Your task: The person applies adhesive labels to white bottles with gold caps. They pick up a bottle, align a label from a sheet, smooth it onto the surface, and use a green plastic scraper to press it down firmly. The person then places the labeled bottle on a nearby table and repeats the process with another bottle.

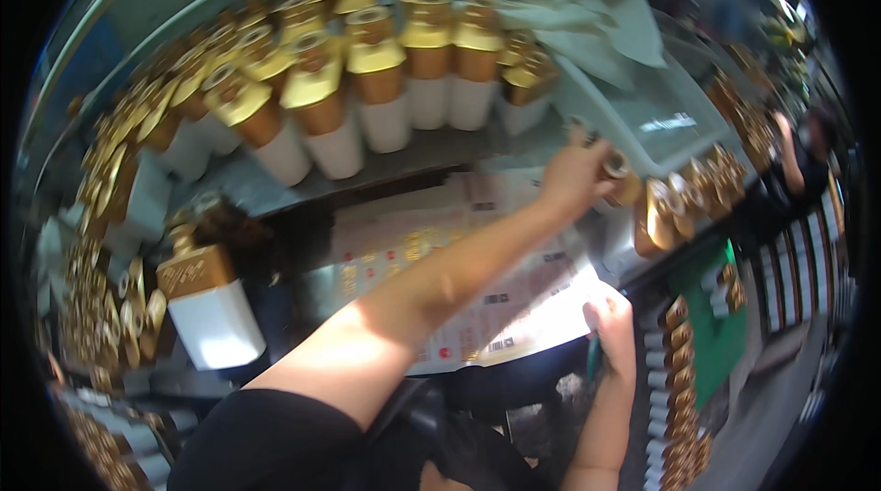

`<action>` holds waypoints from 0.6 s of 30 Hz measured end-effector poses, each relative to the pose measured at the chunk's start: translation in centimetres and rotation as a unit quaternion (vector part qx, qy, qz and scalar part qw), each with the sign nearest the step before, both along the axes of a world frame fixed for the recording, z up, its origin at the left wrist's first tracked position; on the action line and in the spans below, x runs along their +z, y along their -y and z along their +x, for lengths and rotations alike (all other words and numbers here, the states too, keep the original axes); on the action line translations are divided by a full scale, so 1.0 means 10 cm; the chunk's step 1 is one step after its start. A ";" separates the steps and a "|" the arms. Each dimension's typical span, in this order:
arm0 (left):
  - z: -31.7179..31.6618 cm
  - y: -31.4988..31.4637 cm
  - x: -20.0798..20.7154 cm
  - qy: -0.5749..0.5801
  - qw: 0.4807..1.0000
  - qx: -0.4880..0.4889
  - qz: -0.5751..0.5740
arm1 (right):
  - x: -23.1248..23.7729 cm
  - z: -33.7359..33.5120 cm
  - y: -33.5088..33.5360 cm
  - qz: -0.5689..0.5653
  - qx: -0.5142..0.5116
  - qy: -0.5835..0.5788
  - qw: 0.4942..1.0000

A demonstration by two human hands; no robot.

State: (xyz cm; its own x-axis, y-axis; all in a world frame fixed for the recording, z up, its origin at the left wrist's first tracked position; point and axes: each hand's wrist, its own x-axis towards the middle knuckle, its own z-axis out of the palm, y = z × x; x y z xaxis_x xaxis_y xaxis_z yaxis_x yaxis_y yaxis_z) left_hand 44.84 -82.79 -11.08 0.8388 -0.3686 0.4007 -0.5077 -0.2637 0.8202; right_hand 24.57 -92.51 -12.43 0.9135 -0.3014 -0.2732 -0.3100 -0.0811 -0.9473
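Note:
My left arm stretches across to the right, and my left hand [578, 174] has its fingers closed round the neck of a gold-topped bottle [624, 190]. That bottle is beside several other gold bottles [656, 225] on the bench's right side. Lower down, my right hand [612, 321] is closed on a slim dark green stick-like tool [594, 358], whose tip I cannot make out. Between my arms lie printed paper sheets [514, 307] with red and gold marks, brightly lit near the right hand. A gold and white bottle [216, 312] stands at the left.
Rows of gold and white bottles [381, 78] stand along the back and left. A translucent plastic bin [647, 156] with white sheeting [569, 5] over it is at the back right. More bottles [670, 390] line the lower right beside a green surface [711, 344]. Another person [798, 165] is at far right.

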 end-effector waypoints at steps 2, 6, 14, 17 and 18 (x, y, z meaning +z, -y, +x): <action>0.05 0.07 -0.11 0.078 0.994 0.010 -0.076 | -0.02 0.02 -0.03 0.021 0.005 -0.002 1.000; -0.01 0.02 0.09 0.178 0.984 0.006 -0.026 | -0.15 0.03 0.10 -0.017 0.018 0.003 1.000; -0.31 -1.66 1.97 0.088 0.984 -0.157 0.018 | -0.39 0.13 0.46 -0.058 0.027 -0.050 0.997; -0.65 -2.73 2.30 0.137 0.980 -0.101 0.099 | 0.02 0.36 0.41 -0.113 0.179 -0.024 0.977; -0.74 -3.06 2.35 0.158 0.978 -0.063 0.123 | 0.05 0.41 0.43 -0.139 0.154 -0.079 0.975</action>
State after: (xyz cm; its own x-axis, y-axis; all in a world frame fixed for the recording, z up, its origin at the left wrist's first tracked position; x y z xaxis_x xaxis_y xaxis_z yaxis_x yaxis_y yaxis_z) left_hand 37.44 -52.22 12.44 0.6290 -0.5784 0.5195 -0.7670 -0.3527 0.5360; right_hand 28.69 -96.84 -11.92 0.9258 -0.1023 -0.3640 -0.3704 -0.4394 -0.8184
